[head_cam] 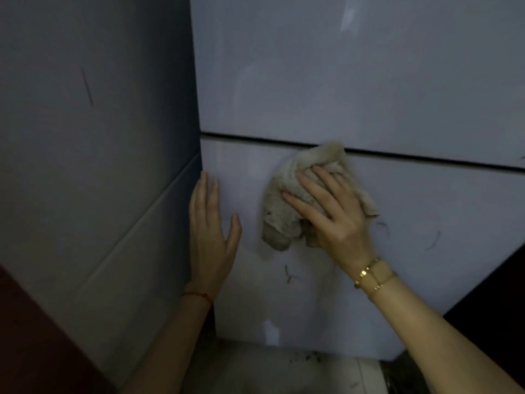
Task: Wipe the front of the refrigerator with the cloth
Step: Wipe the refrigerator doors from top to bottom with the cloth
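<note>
On the lower refrigerator door (412, 251) | right hand (335, 220), fingers spread, presses bunched beige cloth (284, 220) flat | left hand (210, 231) flat, fingers straight, braces door edge | cloth likely soft, light; palm its middle.

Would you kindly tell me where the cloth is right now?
Head view, centre: the cloth is pressed by the right hand against the refrigerator's lower door, just under the seam.

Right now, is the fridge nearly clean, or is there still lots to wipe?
Done: hard to say; the upper door shows no dark marks, only faint smears. In hand: the right hand presses the cloth on the lower door, just under the seam, while the left hand rests flat near its left edge. Left: dark squiggly marks below and right of the cloth.
</note>
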`<state>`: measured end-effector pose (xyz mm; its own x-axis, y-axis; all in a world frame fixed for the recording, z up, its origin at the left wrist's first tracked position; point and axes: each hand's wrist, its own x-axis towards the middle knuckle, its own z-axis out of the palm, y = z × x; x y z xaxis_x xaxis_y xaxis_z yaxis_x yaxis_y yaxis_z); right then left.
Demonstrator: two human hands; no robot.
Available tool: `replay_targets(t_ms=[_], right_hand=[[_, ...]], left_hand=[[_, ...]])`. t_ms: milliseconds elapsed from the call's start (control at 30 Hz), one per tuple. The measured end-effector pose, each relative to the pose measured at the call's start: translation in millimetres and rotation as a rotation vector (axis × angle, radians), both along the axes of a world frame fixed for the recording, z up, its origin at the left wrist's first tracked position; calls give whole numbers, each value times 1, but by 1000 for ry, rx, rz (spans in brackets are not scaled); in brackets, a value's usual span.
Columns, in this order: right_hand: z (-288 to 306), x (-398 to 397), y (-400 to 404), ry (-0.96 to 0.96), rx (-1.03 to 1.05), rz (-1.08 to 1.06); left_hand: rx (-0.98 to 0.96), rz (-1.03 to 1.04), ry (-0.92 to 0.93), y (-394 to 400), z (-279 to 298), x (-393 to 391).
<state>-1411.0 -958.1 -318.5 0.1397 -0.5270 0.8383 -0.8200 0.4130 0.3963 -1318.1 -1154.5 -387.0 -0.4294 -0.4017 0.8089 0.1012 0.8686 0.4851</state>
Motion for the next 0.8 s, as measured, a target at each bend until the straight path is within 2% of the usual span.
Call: replay_targets(t_ms=[233, 333, 500, 567, 733, 800], right_hand=[[-93, -23, -1, 83, 124, -132], [-103, -28, 14, 91, 217, -149], [-64, -26, -14, 104, -46, -155], [-66, -24, -25, 115, -52, -137], [-143, -28, 7, 78, 344, -92], [-153, -28, 19, 54, 387, -136]], left_hand=[[67, -57, 6, -7, -35, -15], [45, -61, 19, -10, -38, -19], [33, -49, 5, -13, -41, -22], [30, -50, 13, -13, -41, -22], [44, -72, 26, -12, -39, -20], [35, -70, 27, -11, -39, -19]])
